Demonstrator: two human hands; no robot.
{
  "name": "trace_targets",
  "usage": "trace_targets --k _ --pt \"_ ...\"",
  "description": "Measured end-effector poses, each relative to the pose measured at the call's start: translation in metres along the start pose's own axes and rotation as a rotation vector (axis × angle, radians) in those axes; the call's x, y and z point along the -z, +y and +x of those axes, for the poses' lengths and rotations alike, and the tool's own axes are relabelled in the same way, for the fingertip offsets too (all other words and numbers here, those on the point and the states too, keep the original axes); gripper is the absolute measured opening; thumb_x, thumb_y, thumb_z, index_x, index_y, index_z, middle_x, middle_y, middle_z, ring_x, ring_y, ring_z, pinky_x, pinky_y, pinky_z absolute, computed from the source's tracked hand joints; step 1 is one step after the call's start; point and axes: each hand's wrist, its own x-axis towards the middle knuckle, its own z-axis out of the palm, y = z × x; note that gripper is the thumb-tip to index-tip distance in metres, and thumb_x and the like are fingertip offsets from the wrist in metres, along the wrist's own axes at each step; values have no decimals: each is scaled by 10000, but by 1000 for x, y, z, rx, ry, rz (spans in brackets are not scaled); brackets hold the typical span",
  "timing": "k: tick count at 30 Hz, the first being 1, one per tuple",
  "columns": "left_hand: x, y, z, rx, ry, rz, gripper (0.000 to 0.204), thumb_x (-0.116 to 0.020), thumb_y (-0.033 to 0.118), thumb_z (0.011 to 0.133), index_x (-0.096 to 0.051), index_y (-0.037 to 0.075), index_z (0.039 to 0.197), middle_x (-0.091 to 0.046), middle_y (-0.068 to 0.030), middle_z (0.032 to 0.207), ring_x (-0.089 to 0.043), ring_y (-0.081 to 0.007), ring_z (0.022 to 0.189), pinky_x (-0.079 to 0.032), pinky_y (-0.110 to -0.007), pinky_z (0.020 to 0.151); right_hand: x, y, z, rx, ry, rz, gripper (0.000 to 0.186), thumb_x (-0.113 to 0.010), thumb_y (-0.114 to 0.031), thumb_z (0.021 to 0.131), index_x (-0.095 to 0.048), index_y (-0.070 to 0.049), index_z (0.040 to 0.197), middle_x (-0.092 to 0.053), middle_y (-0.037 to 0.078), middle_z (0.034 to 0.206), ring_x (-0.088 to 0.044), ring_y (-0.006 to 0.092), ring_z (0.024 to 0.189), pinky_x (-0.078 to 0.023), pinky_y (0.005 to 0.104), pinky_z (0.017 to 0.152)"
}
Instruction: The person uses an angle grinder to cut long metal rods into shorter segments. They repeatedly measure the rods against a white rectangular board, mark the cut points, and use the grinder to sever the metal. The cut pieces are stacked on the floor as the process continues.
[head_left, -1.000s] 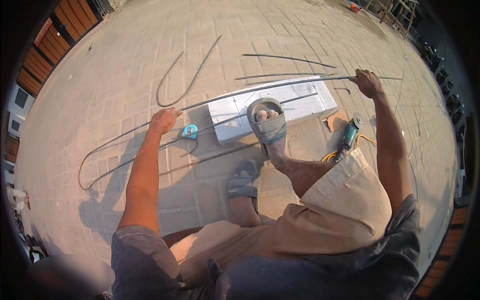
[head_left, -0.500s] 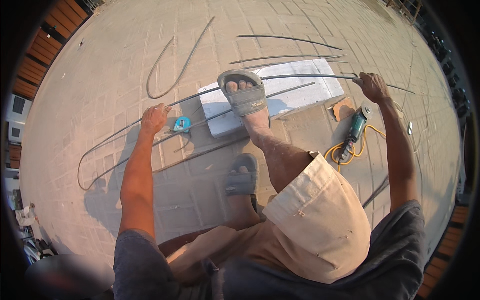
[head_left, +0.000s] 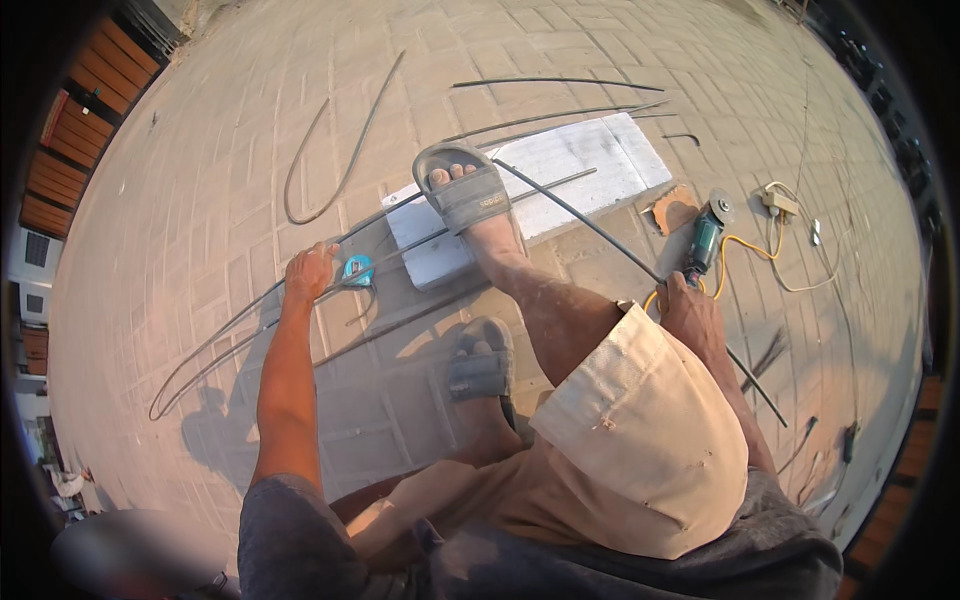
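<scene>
A long thin steel rod (head_left: 585, 222) runs under my right foot's sandal (head_left: 470, 196) and over a white block (head_left: 630, 155). It curves back in a loop on the left and has a bend beside the sandal. My left hand (head_left: 312, 268) is closed around the rod left of the block, beside a blue tape measure (head_left: 357, 269). My right hand (head_left: 690, 312) grips the other end, which slants down toward my knee and sticks out past the fist. The right fingers are partly hidden.
A green angle grinder (head_left: 707, 243) with a yellow cord lies right of the block, near a brown broken piece (head_left: 673, 208) and an extension socket (head_left: 780, 202). A U-shaped rod (head_left: 345, 175) and several straight rods (head_left: 555, 82) lie on the paving beyond.
My right hand has swung down and toward me with the rod's end, so the rod now bends beside the sandal. The left hand stays closed on it.
</scene>
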Motion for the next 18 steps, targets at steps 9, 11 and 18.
trace_targets --k 9,11,18 --pt "-8 -1 -21 -31 -56 44 603 -353 541 1039 -646 43 1210 -684 -262 1150 -624 -427 1135 -474 -523 979 -29 22 -23 206 -32 186 197 -552 -192 960 -592 -20 1050 -683 256 840 -675 440 783 -520 520 668" --pt "-5 8 -16 -73 -56 8 620 -346 552 1039 -661 42 1195 -679 -262 1169 -618 -418 1154 -466 -515 995 14 36 5 272 -3 -33 216 -549 -163 955 -603 -35 1121 -702 226 896 -681 427 805 -530 508 674" --pt "55 21 12 -28 57 -55 647 -321 561 1043 -666 46 1228 -662 -229 1243 -592 -408 1208 -446 -518 1026 136 45 138 576 178 -316 145 -576 -113 933 -622 -43 1051 -697 202 858 -684 394 820 -516 494 693"
